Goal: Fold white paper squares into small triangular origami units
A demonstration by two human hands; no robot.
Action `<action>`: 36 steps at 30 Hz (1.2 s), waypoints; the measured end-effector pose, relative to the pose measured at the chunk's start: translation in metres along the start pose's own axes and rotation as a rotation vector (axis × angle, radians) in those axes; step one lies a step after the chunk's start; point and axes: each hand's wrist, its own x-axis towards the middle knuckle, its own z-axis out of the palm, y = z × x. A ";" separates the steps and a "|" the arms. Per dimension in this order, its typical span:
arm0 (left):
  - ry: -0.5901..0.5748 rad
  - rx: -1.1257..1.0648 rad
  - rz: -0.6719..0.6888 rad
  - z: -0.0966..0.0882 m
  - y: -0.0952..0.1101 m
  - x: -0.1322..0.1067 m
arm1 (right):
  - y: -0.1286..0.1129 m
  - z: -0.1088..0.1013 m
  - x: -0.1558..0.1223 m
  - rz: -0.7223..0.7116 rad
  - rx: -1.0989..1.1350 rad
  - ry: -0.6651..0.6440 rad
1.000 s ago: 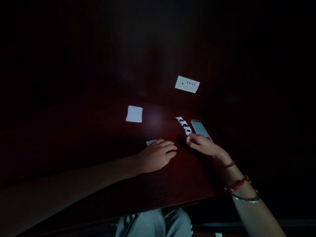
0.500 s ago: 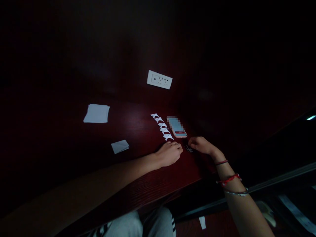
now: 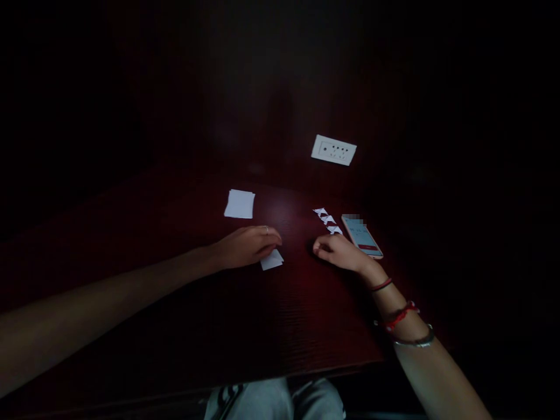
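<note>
My left hand hangs over a small folded white paper, its thumb and fingers apart at the paper's upper edge. Part of that paper is hidden under the hand. To the right, my right hand is above the dark red table, its fingers loosely bent with no object visible in them. Just beyond it runs a row of folded white paper pieces, the near end covered by the hand. A phone with a lit screen lies beside the row, close to my right wrist.
A stack of white paper sheets lies farther back on the left. A white socket panel is set in the dark wall behind. The table's front edge runs above my knees.
The view has turned left. My left hand has gone from the near end of the paper row to the folded paper. My right hand has moved left from beside the phone's lower end.
</note>
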 end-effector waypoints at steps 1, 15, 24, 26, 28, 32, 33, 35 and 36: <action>0.022 -0.014 -0.057 -0.005 -0.010 -0.013 | -0.009 0.005 0.016 -0.040 0.008 -0.005; -0.079 -0.087 0.053 -0.003 -0.022 -0.055 | -0.047 0.047 0.060 -0.279 0.077 0.051; -0.105 -0.037 0.085 -0.002 -0.026 -0.060 | -0.054 0.045 0.053 -0.345 -0.047 -0.019; -0.119 -0.041 0.095 -0.003 -0.026 -0.061 | -0.054 0.044 0.053 -0.360 -0.084 -0.030; -0.133 -0.051 0.110 -0.005 -0.026 -0.062 | -0.054 0.044 0.053 -0.374 -0.105 -0.037; -0.149 -0.076 0.118 -0.006 -0.029 -0.064 | -0.055 0.043 0.052 -0.402 -0.115 -0.060; -0.153 -0.081 0.118 -0.006 -0.030 -0.065 | -0.056 0.043 0.052 -0.406 -0.118 -0.066; -0.156 -0.091 0.121 -0.006 -0.032 -0.066 | -0.058 0.043 0.051 -0.405 -0.134 -0.070; -0.158 -0.096 0.121 -0.006 -0.033 -0.066 | -0.059 0.043 0.051 -0.399 -0.144 -0.065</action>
